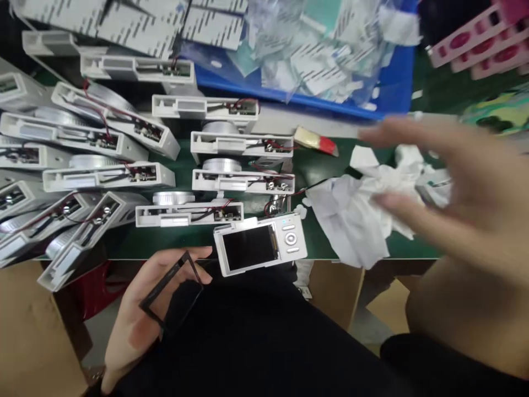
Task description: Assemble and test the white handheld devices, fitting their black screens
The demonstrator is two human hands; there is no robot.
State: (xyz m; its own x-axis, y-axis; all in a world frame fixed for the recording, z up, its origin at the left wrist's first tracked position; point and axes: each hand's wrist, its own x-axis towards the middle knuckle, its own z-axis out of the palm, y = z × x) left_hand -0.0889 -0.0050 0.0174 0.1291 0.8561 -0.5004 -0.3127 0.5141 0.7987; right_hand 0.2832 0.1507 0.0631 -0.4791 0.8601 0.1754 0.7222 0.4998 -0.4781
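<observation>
From my screen: right hand point(483, 204) blurred, fingers spread wide, nothing visible in grasp. Left hand point(138, 295) nearer to white camera point(249, 248), which lies just right of its fingertips; contact, I cannot tell. Long axis nearly sideways, right end tipped slightly away from body. Black frame point(165, 279) slants, held in left fingers.

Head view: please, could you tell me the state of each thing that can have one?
Left hand: closed on the frame
Frame: held tilted, apart from the camera
Camera: back facing up, screen dark
Right hand: open, blurred, nothing seen in its grip
White cases: open along one side, insides showing
Tissue: crumpled
Blue tray: filled with packets
</observation>
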